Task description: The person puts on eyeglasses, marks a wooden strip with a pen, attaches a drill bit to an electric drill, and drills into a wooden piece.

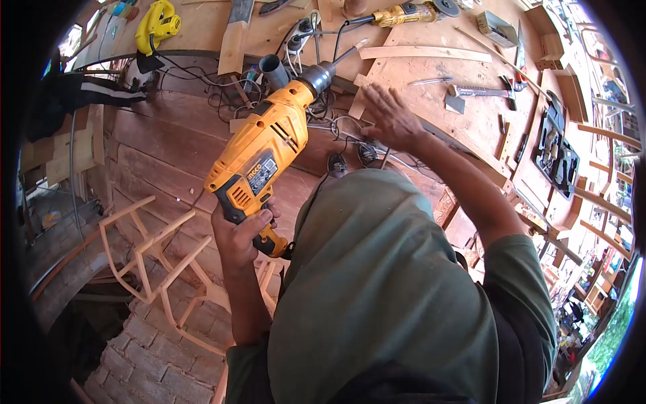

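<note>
A yellow-and-black power drill (264, 145) is in my left hand (243, 234), whose fingers wrap round its handle. The drill points up and to the right, and a long bit (346, 54) extends from its black chuck (316, 79) toward the workbench (417, 97). At the bench's near edge, my right hand (390, 121) has its fingers stretched out and holds nothing. A small wood piece (359, 99) lies beside those fingertips; whether they touch it I cannot tell. Beyond it, a thin wooden strip (427, 52) lies across the bench.
On the bench are a hammer (481, 91), an angle grinder (410, 13), a metal box (496, 28), a yellow blower (157, 27) and an open black tool case (556, 148). Cables (202, 77) tangle below the edge. Wooden frames (161, 249) stand at left. Another person's leg (101, 91) shows there.
</note>
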Demonstrator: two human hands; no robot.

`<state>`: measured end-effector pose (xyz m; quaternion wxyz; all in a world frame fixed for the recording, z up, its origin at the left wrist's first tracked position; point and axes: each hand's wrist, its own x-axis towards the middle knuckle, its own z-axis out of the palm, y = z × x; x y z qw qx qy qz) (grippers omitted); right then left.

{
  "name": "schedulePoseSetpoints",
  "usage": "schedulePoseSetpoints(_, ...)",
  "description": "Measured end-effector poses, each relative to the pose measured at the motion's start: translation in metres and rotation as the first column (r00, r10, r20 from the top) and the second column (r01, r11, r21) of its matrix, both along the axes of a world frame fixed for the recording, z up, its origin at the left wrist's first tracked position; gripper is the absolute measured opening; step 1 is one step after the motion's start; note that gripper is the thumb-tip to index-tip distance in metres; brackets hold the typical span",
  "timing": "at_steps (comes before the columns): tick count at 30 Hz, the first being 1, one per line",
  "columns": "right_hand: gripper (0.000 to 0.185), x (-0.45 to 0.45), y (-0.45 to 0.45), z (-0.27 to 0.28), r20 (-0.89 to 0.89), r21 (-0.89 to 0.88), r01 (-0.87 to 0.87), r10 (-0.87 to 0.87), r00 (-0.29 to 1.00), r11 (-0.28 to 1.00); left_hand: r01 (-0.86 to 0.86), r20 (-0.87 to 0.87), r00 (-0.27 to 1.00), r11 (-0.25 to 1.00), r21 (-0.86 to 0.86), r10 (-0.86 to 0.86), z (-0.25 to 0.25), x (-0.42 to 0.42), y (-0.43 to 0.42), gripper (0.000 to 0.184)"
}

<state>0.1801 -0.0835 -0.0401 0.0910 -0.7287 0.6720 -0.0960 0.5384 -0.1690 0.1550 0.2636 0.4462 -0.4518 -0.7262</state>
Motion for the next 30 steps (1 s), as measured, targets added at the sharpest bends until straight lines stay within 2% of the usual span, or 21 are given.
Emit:
schedulePoseSetpoints(3, 0.084, -0.005, 0.008, -0.007, -0.152, 0.064, 0.124, -0.113, 0.982, 0.990, 0.039, -0.041, 0.998, 0.999, -0.007, -0.039, -0.003, 0.002, -0.002, 0.045)
schedulePoseSetpoints(4, 0.081, -0.011, 0.004, 0.004, -0.212, 0.207, 0.316, -0.273, 0.939, 0.926, 0.043, -0.036, 0.998, 0.999, -0.006, -0.043, -0.004, 0.004, -0.002, 0.045)
schedulePoseSetpoints(5, 0.081, -0.020, 0.006, -0.004, -0.305, 0.187, 0.503, -0.437, 0.846, 0.844, 0.048, -0.033, 0.998, 0.999, -0.005, -0.048, -0.005, 0.006, -0.001, 0.045)
schedulePoseSetpoints(7, 0.081, -0.032, 0.012, 0.011, -0.279, 0.048, 0.580, -0.547, 0.789, 0.813, 0.072, -0.049, 0.996, 0.997, -0.003, -0.072, -0.009, 0.008, -0.002, 0.045)
schedulePoseSetpoints(8, 0.085, -0.031, 0.012, 0.016, -0.278, 0.090, 0.560, -0.520, 0.808, 0.823, 0.088, -0.069, 0.994, 0.996, -0.003, -0.089, -0.013, 0.008, -0.004, 0.046)
schedulePoseSetpoints(9, 0.085, -0.020, 0.010, 0.022, -0.206, 0.077, 0.522, -0.498, 0.842, 0.850, 0.105, -0.088, 0.991, 0.994, -0.004, -0.105, -0.016, 0.010, -0.005, 0.046)
schedulePoseSetpoints(11, 0.084, 0.000, 0.004, 0.012, -0.132, 0.013, 0.345, -0.341, 0.931, 0.938, 0.130, -0.076, 0.989, 0.991, 0.027, -0.128, -0.022, 0.012, -0.009, 0.047)
schedulePoseSetpoints(12, 0.085, 0.015, -0.002, 0.011, -0.059, 0.062, 0.311, -0.308, 0.950, 0.948, 0.137, -0.072, 0.988, 0.989, 0.045, -0.134, -0.023, 0.011, -0.010, 0.047)
schedulePoseSetpoints(13, 0.086, 0.023, -0.005, 0.007, -0.058, 0.142, 0.314, -0.309, 0.949, 0.939, 0.143, -0.067, 0.988, 0.988, 0.065, -0.138, -0.024, 0.012, -0.010, 0.047)
schedulePoseSetpoints(15, 0.087, 0.030, -0.005, 0.007, -0.043, 0.194, 0.400, -0.400, 0.915, 0.896, 0.155, -0.083, 0.985, 0.986, 0.064, -0.150, -0.027, 0.012, -0.011, 0.047)
schedulePoseSetpoints(18, 0.078, 0.020, -0.005, 0.027, -0.229, 0.344, 0.638, -0.598, 0.768, 0.689, 0.163, -0.089, 0.984, 0.984, 0.073, -0.156, -0.030, 0.014, -0.011, 0.048)
schedulePoseSetpoints(21, 0.066, 0.026, 0.008, 0.032, 0.111, 0.166, 0.665, -0.683, 0.722, 0.729, 0.173, -0.099, 0.981, 0.982, 0.072, -0.166, -0.027, 0.013, -0.011, 0.048)
schedulePoseSetpoints(22, 0.061, 0.035, 0.001, 0.063, 0.401, 0.410, 0.575, -0.706, 0.583, 0.708, 0.172, -0.091, 0.982, 0.984, 0.057, -0.166, -0.026, 0.011, -0.010, 0.048)
schedulePoseSetpoints(23, 0.064, 0.048, -0.004, 0.083, 0.613, 0.445, 0.444, -0.626, 0.483, 0.778, 0.174, -0.086, 0.982, 0.984, 0.032, -0.171, -0.024, 0.007, -0.010, 0.049)
schedulePoseSetpoints(24, 0.074, 0.061, -0.010, 0.103, 0.774, 0.467, 0.300, -0.549, 0.317, 0.832, 0.176, -0.079, 0.981, 0.984, 0.007, -0.175, -0.022, 0.003, -0.009, 0.049)
schedulePoseSetpoints(25, 0.077, 0.078, -0.016, 0.112, 0.876, 0.470, 0.227, -0.483, 0.001, 0.853, 0.177, -0.069, 0.982, 0.984, -0.018, -0.177, -0.019, -0.002, -0.008, 0.049)
schedulePoseSetpoints(26, 0.073, 0.097, -0.028, 0.122, 0.862, 0.436, 0.158, -0.362, -0.354, 0.886, 0.178, -0.045, 0.983, 0.982, -0.057, -0.181, -0.016, -0.007, -0.006, 0.048)
schedulePoseSetpoints(27, 0.069, 0.110, -0.041, 0.132, 0.710, 0.381, 0.101, -0.221, -0.669, 0.919, 0.194, -0.032, 0.980, 0.978, -0.082, -0.198, -0.015, -0.012, -0.005, 0.048)
schedulePoseSetpoints(29, 0.064, 0.109, -0.056, 0.144, 0.655, 0.486, 0.174, -0.225, -0.721, 0.856, 0.221, 0.008, 0.975, 0.967, -0.125, -0.222, -0.015, -0.023, 0.002, 0.047)
schedulePoseSetpoints(30, 0.053, 0.102, -0.057, 0.146, 0.536, 0.492, 0.125, -0.186, -0.823, 0.861, 0.215, -0.005, 0.976, 0.967, -0.137, -0.218, -0.018, -0.031, 0.008, 0.046)
